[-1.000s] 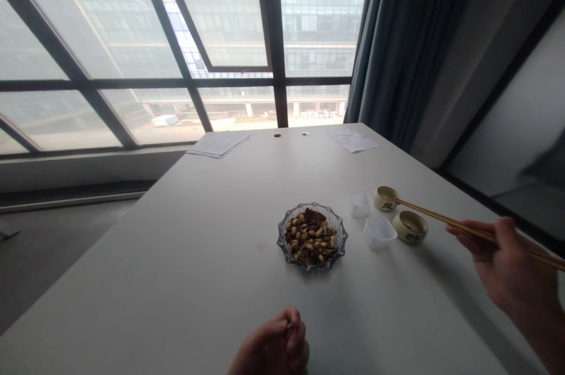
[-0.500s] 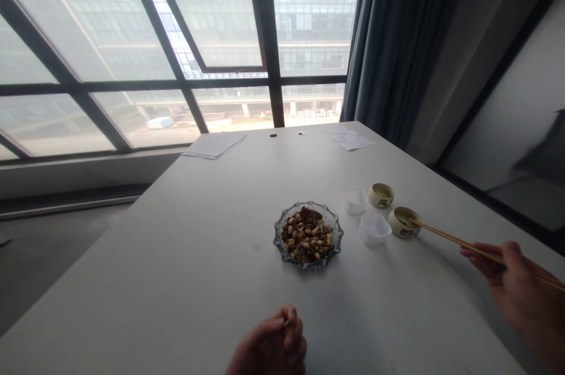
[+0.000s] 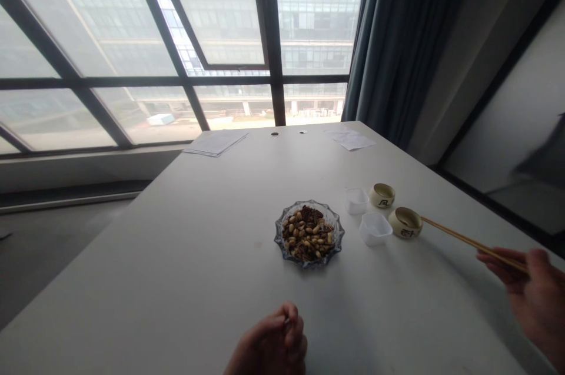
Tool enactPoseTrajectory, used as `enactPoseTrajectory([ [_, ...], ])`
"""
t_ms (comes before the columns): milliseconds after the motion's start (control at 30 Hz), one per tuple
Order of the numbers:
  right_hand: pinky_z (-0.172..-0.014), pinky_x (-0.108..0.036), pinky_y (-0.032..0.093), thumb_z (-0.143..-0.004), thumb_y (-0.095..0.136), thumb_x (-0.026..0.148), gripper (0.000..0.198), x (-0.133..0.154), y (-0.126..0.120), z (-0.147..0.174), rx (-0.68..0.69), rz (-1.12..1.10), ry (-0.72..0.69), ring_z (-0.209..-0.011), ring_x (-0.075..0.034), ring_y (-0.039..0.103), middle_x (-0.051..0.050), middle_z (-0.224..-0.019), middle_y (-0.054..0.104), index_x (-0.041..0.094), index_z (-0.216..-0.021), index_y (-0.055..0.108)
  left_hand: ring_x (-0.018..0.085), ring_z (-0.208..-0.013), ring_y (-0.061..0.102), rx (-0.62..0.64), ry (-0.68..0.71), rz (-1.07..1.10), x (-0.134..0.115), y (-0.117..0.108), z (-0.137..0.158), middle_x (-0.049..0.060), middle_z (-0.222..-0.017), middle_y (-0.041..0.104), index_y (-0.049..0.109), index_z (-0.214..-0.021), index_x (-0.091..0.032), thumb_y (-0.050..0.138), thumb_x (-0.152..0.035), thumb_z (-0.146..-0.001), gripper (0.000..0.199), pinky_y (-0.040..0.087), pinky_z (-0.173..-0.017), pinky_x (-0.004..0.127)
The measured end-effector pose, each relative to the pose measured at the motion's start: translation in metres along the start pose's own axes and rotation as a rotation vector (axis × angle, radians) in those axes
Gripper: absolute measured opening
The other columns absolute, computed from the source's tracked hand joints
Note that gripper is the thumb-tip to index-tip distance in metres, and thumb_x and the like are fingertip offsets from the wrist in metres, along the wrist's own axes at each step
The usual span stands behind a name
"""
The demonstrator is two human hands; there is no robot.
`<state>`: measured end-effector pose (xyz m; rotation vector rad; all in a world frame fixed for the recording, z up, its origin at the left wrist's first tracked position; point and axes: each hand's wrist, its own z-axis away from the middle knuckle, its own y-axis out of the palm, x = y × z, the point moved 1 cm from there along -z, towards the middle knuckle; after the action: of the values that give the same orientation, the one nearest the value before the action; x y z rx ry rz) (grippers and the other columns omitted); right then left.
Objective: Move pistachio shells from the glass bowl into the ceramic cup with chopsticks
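My right hand [image 3: 529, 281] grips a pair of wooden chopsticks [image 3: 468, 241], their tips pointing left, close by the right rim of a cream ceramic cup [image 3: 405, 232] with a dark character. Something small and pale shows inside that cup. Nothing is visible between the tips. At the bottom centre my left hand [image 3: 276, 339] rests on the table with its fingers curled closed, and I see nothing in it. In front of it stands a scalloped glass bowl [image 3: 282, 248] of mixed nuts and brown bits, some of them pistachio-like.
Two small clear plastic tubs [image 3: 375, 236] stand between the bowl and the cups. A second cream cup [image 3: 382, 201] is behind the nearer one. Paper sheets [image 3: 216, 144] lie at the far left of the white table [image 3: 176, 281], more papers [image 3: 353, 139] at the far right.
My right hand has moved right, drawing the chopstick tips out from inside the nearer cup to its right rim. My left hand has stayed in place.
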<state>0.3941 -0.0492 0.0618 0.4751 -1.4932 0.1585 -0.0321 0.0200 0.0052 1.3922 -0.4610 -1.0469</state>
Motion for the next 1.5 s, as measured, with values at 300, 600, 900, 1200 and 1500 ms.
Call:
enactPoseTrajectory([
  [300, -0.059, -0.033, 0.063, -0.082, 0.073, 0.059, 0.044, 0.014, 0.097, 0.065, 0.461, 0.049, -0.299, -0.058, -0.024, 0.074, -0.012, -0.067, 0.075, 0.016, -0.080, 0.078, 0.011, -0.061, 0.039, 0.011, 0.001, -0.019, -0.001, -0.003, -0.001, -0.002, -0.070, 0.046, 0.068, -0.088, -0.019, 0.069, -0.029, -0.083, 0.011, 0.024, -0.058, 0.024],
  [600, -0.061, -0.033, 0.063, -0.086, 0.071, 0.055, 0.036, -0.022, 0.167, 0.096, 0.903, 0.157, -0.314, -0.062, -0.023, 0.074, -0.008, -0.074, 0.078, 0.021, -0.084, 0.078, 0.011, -0.061, 0.040, 0.041, 0.009, -0.076, 0.002, -0.009, -0.001, -0.002, -0.068, 0.045, 0.064, -0.085, -0.018, 0.067, -0.030, -0.083, 0.012, 0.024, -0.060, 0.026],
  [900, -0.064, -0.035, 0.064, -0.088, 0.069, 0.054, 0.035, -0.040, 0.174, 0.092, 0.953, 0.192, -0.246, -0.067, -0.025, 0.076, -0.009, -0.080, 0.079, 0.020, -0.087, 0.079, 0.012, -0.061, 0.043, 0.045, 0.020, -0.071, 0.006, -0.010, -0.003, -0.002, -0.067, 0.046, 0.065, -0.085, -0.018, 0.068, -0.030, -0.081, 0.013, 0.023, -0.060, 0.027],
  [1200, -0.058, -0.035, 0.064, -0.081, 0.073, 0.060, 0.042, -0.044, 0.181, 0.099, 0.866, 0.098, -0.125, -0.063, -0.028, 0.076, -0.010, -0.074, 0.078, 0.019, -0.082, 0.079, 0.012, -0.061, 0.043, 0.049, 0.021, -0.101, 0.005, -0.011, -0.003, -0.002, -0.068, 0.044, 0.063, -0.085, -0.019, 0.069, -0.032, -0.081, 0.015, 0.024, -0.060, 0.026],
  [1500, -0.055, -0.032, 0.065, -0.082, 0.073, 0.061, 0.046, -0.030, 0.175, 0.088, 0.667, 0.000, -0.005, -0.061, -0.026, 0.076, -0.011, -0.068, 0.076, 0.016, -0.075, 0.076, 0.012, -0.061, 0.044, 0.063, 0.018, -0.102, 0.006, -0.014, -0.004, -0.002, -0.067, 0.046, 0.065, -0.085, -0.018, 0.069, -0.031, -0.080, 0.015, 0.024, -0.060, 0.026],
])
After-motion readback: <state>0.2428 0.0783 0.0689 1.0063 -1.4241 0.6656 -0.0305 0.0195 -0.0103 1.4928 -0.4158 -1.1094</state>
